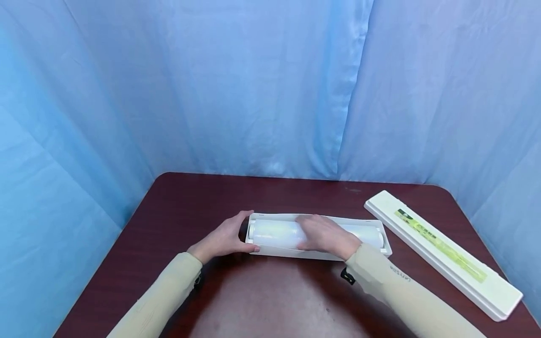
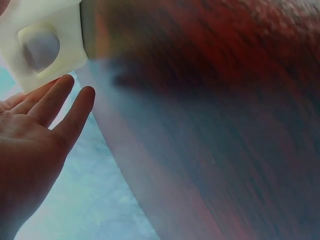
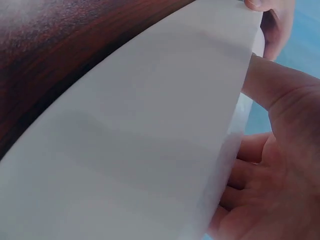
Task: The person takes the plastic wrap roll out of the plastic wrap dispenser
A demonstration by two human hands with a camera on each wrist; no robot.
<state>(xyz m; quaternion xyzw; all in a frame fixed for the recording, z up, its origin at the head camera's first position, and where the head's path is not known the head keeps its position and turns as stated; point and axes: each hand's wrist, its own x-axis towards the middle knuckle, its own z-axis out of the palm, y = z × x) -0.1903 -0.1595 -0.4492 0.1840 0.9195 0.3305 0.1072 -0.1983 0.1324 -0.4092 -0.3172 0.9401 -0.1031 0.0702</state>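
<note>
Near the middle of the dark reddish-brown wooden table, right in front of me, lies the long white plastic dispenser tray with a white roll of cling film seated along its length. My right hand lies over the middle of the roll, fingers curled round it; the right wrist view shows them wrapped against the smooth white surface. My left hand is at the tray's left end, fingers straight and relaxed, about touching the end wall; from the left wrist view the fingers lie just beside the square end cap, and I cannot tell whether they actually press it.

I judge the roll to be light but slick, and its film soft and clingy, so it is best taken round the middle or by its stiff core ends. The tray looks rigid and light, easiest steadied at its short ends.

Well apart to my right, lying at a slant, is the long white plastic lid. It carries a yellow-green label strip with a dark mark at its far end; the writing is too small to read. Pale blue cloth hangs behind the table.
</note>
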